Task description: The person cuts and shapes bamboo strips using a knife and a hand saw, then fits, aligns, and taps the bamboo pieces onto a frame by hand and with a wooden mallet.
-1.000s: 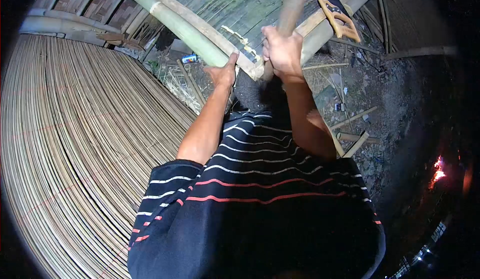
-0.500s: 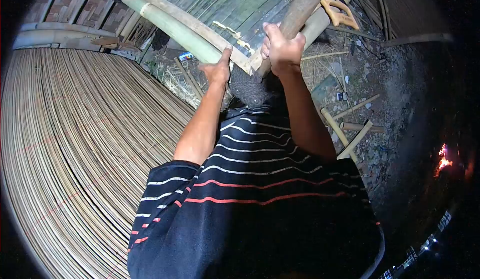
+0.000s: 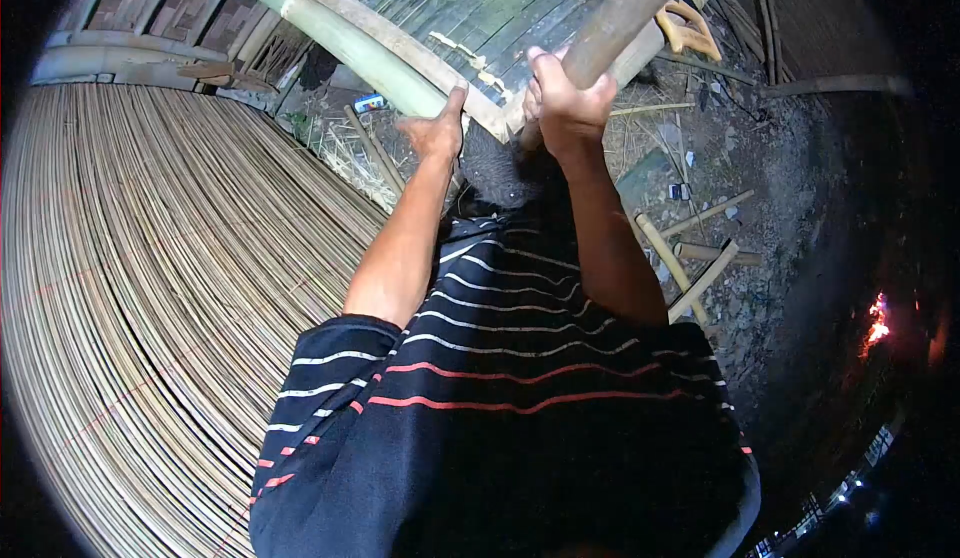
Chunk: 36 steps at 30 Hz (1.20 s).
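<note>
My left hand (image 3: pixel 436 136) is closed around the near end of a thick green bamboo pole (image 3: pixel 350 46), its thumb up against a flat wooden strip (image 3: pixel 390 43) along the pole. In my right hand (image 3: pixel 572 103) is a thick wooden mallet (image 3: pixel 625 20), gripped in a fist and slanting up to the right. That fist sits just right of the corner where the strip meets another piece of the frame. The frame borders a greenish slatted bamboo surface (image 3: pixel 500 8). Pale chips (image 3: pixel 470 55) lie on the slats near the corner.
A handsaw with a tan handle (image 3: pixel 690 30) rests at the upper right, partly behind the mallet. Long thin bamboo sticks (image 3: pixel 180 278) cover the left side. Cut bamboo pieces (image 3: pixel 705 280) lie on the littered ground. A small fire (image 3: pixel 877 320) burns at far right.
The mallet's top end has shifted slightly right and covers more of the saw. My left hand keeps its grip on the pole. The whole view has moved a little.
</note>
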Each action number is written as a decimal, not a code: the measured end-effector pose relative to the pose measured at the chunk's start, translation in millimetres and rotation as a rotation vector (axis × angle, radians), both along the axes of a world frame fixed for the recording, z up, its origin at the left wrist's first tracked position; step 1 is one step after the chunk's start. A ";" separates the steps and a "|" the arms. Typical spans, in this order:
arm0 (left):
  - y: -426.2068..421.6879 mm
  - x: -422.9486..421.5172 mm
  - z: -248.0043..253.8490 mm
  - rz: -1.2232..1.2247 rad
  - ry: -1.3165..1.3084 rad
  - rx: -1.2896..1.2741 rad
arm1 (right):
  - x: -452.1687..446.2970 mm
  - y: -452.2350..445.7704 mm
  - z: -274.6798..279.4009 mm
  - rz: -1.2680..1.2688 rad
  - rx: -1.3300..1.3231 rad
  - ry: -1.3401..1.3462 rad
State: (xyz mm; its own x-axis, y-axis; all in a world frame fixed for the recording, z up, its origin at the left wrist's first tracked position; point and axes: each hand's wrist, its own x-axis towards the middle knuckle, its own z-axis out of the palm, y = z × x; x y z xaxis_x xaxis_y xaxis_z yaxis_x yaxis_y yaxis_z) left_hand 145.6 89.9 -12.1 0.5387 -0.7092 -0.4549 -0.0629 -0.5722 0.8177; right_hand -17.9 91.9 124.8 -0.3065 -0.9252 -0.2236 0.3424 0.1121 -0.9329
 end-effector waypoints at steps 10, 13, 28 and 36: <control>-0.7 -5.0 5.0 0.034 -0.064 -0.002 | 3.8 10.3 -13.0 -0.017 0.078 0.201; -0.9 -1.2 -3.0 0.016 -0.024 -0.107 | 4.9 9.3 -20.3 -0.076 0.138 0.250; 1.3 -3.3 7.9 0.040 -0.034 -0.049 | 4.1 -15.2 -49.0 -0.260 -0.091 0.233; -5.8 -1.6 -7.4 0.031 -0.058 -0.053 | 6.1 -34.3 -12.2 -0.080 0.057 0.189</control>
